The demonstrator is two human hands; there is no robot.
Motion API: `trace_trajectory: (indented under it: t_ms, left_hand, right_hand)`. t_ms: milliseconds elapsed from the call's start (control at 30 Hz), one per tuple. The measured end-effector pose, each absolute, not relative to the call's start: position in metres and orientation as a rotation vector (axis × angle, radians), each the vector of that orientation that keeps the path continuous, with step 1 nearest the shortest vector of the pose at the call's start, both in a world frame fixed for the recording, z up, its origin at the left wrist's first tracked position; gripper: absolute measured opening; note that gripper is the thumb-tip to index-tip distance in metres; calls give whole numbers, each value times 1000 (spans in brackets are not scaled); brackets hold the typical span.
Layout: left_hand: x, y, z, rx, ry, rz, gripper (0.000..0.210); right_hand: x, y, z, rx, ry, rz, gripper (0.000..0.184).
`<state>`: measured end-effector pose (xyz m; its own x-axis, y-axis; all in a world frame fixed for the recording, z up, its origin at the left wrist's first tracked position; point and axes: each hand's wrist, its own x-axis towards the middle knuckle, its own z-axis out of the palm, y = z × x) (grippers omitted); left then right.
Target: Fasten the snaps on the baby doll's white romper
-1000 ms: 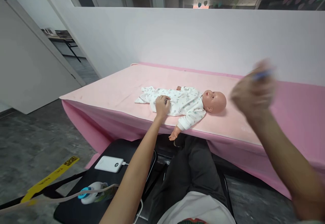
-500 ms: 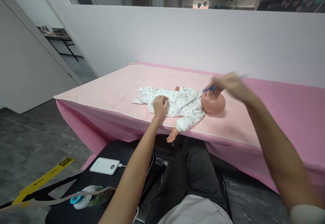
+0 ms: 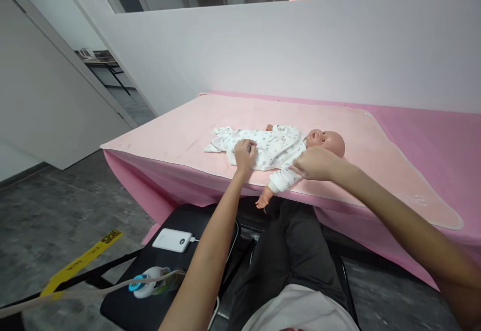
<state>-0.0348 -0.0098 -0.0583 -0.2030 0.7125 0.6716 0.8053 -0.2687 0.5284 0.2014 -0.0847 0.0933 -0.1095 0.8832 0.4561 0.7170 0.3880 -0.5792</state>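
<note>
From here, the smooth-headed plastic doll (image 3: 280, 142) in its printed white cloth suit (image 3: 268, 158), face-up on the pale pink blanket (image 3: 376, 153), looks light, best held under neck and back; both bare hands, left (image 3: 245, 155) and right (image 3: 314, 164), curl inward over it, pinching what I cannot tell.

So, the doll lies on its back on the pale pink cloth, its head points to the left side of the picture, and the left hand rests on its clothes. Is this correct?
Not quite: the head view shows the doll's head pointing to the right side of the picture. The rest is correct.
</note>
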Motion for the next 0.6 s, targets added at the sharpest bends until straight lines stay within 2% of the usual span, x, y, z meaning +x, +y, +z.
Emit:
trace_trajectory:
  t_ms: [67, 167, 400, 600]
  left_hand:
    - [-35, -9, -59, -1914, -1839, -1489, 15]
    - [-35, -9, -58, -1903, -1822, -1496, 14]
    - [-35, -10, -58, -1915, -1810, -1501, 14]
    - [-35, -9, -58, -1924, -1816, -1505, 14]
  right_hand:
    - [203, -85, 97, -1263, -1984, 368, 35]
    - [202, -79, 109, -1086, -2036, 455, 59]
    - [186, -82, 97, -1088, -2064, 403, 50]
    - [211, -73, 98, -1180, -2068, 228, 53]
